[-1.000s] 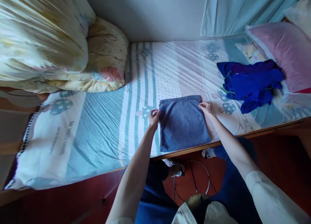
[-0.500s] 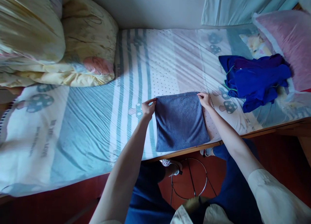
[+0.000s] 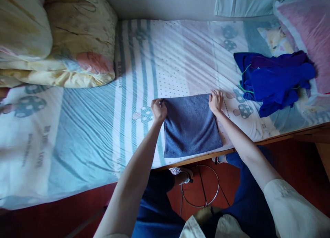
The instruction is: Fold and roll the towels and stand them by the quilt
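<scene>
A blue-grey towel [image 3: 192, 126] lies spread as a rough square at the front edge of the bed, with soft creases across it. My left hand [image 3: 159, 110] is closed on its far left corner, the fingers curled round the edge. At the far right corner, my right hand [image 3: 216, 100] grips the cloth with thumb and bent fingers. Between the two hands the towel's far edge runs nearly straight. The fingertips of both hands are partly hidden.
The bed [image 3: 87, 128] has a patterned sheet. Crumpled blue clothing [image 3: 278, 81] lies to the right by a pink pillow [image 3: 311, 42]. A yellow quilt [image 3: 82, 42] is heaped at the left. Under the bed's wooden edge [image 3: 196, 159] stands a round metal frame [image 3: 218, 190].
Both hands have changed from pinching fingertips to a fuller, more curled grip at the towel's far corners. The towel stays nearly in place; the view has shifted slightly.
</scene>
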`<state>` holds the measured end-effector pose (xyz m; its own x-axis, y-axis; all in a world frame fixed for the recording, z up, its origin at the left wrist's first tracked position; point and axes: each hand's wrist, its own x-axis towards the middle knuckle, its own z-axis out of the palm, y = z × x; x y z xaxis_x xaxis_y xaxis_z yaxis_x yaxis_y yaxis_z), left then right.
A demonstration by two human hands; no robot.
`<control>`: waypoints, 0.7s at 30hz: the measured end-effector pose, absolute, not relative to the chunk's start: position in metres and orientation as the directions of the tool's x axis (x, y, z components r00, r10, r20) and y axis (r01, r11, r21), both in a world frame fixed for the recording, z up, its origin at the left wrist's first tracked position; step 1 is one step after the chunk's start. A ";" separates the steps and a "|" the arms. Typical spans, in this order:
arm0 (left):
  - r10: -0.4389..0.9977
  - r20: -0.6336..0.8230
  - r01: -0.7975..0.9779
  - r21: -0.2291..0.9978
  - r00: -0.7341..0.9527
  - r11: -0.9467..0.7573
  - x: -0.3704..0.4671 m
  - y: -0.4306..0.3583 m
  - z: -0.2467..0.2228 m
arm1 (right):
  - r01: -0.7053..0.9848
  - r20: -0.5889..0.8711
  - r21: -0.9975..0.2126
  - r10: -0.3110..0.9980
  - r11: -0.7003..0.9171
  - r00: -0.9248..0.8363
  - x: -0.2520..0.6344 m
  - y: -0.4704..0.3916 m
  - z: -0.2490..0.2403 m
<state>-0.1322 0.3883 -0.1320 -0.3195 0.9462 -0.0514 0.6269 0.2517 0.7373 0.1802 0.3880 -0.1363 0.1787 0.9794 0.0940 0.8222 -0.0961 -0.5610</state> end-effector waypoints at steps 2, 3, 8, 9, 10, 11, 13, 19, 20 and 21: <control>0.984 0.069 0.751 0.655 -0.165 0.080 -0.123 0.377 -0.133 | 0.876 0.118 -0.481 0.993 0.038 0.022 0.163 0.369 -0.131; 0.993 0.100 0.785 0.620 -0.069 -0.008 -0.120 0.370 -0.134 | 0.881 0.103 -0.459 0.992 0.115 -0.076 0.156 0.359 -0.129; 0.982 0.059 0.789 0.587 0.182 -0.181 -0.120 0.349 -0.145 | 0.891 -0.010 -0.403 0.972 0.210 -0.234 0.162 0.335 -0.128; 0.982 0.054 0.789 0.587 0.182 -0.178 -0.122 0.348 -0.147 | 0.903 -0.013 -0.394 0.981 0.172 -0.193 0.166 0.336 -0.129; 0.983 0.053 0.793 0.584 0.178 -0.175 -0.122 0.347 -0.148 | 0.913 -0.011 -0.387 0.989 0.133 -0.149 0.168 0.338 -0.129; 0.983 0.055 0.797 0.579 0.174 -0.174 -0.122 0.347 -0.148 | 0.919 -0.009 -0.381 0.994 0.101 -0.113 0.168 0.339 -0.129; 0.981 0.063 0.802 0.567 0.184 -0.187 -0.117 0.344 -0.147 | 0.924 -0.006 -0.374 0.996 0.081 -0.090 0.159 0.337 -0.127; 0.966 0.058 0.772 0.589 0.253 -0.238 -0.105 0.336 -0.150 | 0.881 -0.027 -0.391 0.954 0.265 -0.299 0.144 0.296 -0.126; 0.967 0.058 0.767 0.598 0.248 -0.232 -0.105 0.336 -0.151 | 0.886 -0.027 -0.392 0.960 0.247 -0.280 0.149 0.294 -0.126; 0.970 0.056 0.764 0.606 0.238 -0.223 -0.105 0.337 -0.151 | 0.895 -0.023 -0.391 0.970 0.215 -0.243 0.154 0.294 -0.127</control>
<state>-0.1051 0.3366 -0.1505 0.2385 0.9695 0.0564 0.7639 -0.2232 0.6055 0.1538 0.2935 -0.1270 -0.2427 0.9698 -0.0234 0.8952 0.2146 -0.3907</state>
